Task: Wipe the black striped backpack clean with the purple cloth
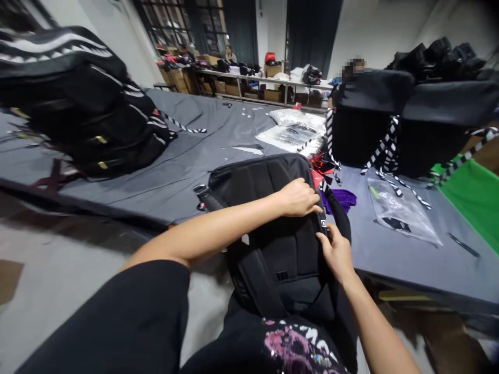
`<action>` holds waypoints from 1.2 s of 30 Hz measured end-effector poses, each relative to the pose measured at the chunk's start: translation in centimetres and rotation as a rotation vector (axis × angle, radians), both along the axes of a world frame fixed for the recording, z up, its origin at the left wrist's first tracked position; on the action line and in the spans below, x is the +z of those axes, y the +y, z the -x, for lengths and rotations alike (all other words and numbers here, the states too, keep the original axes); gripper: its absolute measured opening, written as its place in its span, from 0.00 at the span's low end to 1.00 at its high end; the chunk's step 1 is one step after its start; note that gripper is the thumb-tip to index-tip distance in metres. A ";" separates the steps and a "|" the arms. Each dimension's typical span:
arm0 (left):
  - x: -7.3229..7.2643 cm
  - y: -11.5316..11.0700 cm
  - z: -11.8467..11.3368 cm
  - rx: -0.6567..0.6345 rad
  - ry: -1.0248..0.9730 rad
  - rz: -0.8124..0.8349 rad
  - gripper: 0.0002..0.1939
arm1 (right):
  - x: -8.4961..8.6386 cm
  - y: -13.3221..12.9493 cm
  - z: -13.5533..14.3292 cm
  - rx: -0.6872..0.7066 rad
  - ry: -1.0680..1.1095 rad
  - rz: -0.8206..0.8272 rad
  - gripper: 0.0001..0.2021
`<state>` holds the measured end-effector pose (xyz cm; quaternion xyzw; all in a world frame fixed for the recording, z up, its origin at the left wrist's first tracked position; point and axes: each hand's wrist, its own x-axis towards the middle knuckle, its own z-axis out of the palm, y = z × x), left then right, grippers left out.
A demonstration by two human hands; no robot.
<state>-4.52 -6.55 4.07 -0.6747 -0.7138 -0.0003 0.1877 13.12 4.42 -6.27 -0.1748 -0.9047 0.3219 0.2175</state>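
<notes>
A black backpack (268,182) leans against the table edge in front of my body, its shoulder straps facing me. My left hand (300,198) reaches across it, fingers curled round the right side edge near the upper part. Just below, my right hand (336,248) pinches the same edge between thumb and fingers, beside a small white-marked buckle or tag (323,223). The two hands are close together but apart. A loose black strap hangs at the bag's right side.
Stacked black bags (97,114) stand at the left of the grey table (218,124). Black bags with striped straps (374,135) are at the right, near a purple cloth (343,200), a clear plastic packet (405,213), a dark slim tool (463,244) and a green panel (473,200). People are behind.
</notes>
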 end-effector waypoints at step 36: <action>-10.7 0.5 6.3 -0.082 -0.101 -0.458 0.12 | -6.5 18.9 10.8 -0.309 -0.123 -0.330 0.22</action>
